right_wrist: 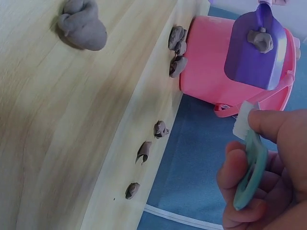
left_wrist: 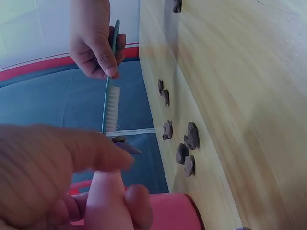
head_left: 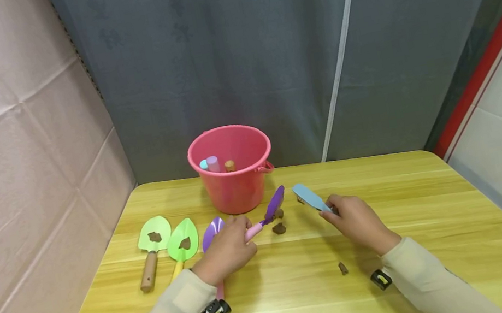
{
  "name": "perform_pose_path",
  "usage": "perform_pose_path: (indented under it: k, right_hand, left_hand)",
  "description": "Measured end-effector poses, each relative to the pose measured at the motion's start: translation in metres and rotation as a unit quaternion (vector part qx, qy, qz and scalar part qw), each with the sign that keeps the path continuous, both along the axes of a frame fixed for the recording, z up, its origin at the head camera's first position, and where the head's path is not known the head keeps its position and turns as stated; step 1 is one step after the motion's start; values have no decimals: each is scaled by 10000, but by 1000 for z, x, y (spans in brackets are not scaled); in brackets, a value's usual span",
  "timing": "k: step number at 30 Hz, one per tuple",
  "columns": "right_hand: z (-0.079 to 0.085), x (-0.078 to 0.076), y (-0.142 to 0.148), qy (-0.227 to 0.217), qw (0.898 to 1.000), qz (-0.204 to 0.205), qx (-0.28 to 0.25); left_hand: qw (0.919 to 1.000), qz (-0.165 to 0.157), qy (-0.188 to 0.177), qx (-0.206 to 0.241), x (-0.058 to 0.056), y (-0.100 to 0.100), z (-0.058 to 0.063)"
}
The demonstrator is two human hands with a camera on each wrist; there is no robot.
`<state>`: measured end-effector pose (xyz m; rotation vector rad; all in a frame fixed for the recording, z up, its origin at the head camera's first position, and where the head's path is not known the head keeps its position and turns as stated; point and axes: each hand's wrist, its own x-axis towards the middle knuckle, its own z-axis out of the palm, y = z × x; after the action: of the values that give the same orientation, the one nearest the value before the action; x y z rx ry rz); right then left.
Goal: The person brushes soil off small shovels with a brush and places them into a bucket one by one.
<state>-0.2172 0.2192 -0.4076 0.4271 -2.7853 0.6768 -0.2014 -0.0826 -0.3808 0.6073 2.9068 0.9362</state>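
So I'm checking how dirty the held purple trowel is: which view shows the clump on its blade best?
The right wrist view: the purple trowel's blade faces the camera, with a brown clump stuck on it. The head view shows the blade edge-on in the left hand, no clump discernible. The left wrist view shows only its tip behind blurred fingers.

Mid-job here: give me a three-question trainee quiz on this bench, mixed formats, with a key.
1. True or false: the left hand holds a purple trowel by its pink handle.
2. Multiple choice: the right hand holds a
A. green spade
B. blue brush
C. wooden stick
3. Fill in: the two green spades lie on the table to the ____ of the pink bucket, seen from the head camera.

Key: 1 true; 2 B; 3 left.
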Motion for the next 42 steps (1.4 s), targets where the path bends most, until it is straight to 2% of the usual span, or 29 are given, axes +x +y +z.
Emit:
perform_pose_path:
  k: [6, 11, 16, 22, 31, 42]
  right_hand:
    - [1, 0, -1, 96, 9999, 47, -13]
    - [4, 0, -5, 172, 9997, 122, -80]
    - [7, 3, -12, 206, 9993, 229, -190]
    - [13, 10, -28, 223, 9983, 522, -161]
    - [19, 16, -50, 217, 9949, 987, 52]
    - [23, 24, -61, 223, 9946, 983, 253]
  left_hand:
    - [9999, -41, 72, -90, -1, 1, -2]
    - [9993, 21, 269, -249, 1, 2, -3]
    - [9985, -58, 430, -331, 2, 3, -2]
    - [9985, -163, 222, -480, 3, 6, -3]
    - [9987, -453, -98, -206, 4, 9, -7]
    - [9984, -476, -140, -279, 6, 15, -10]
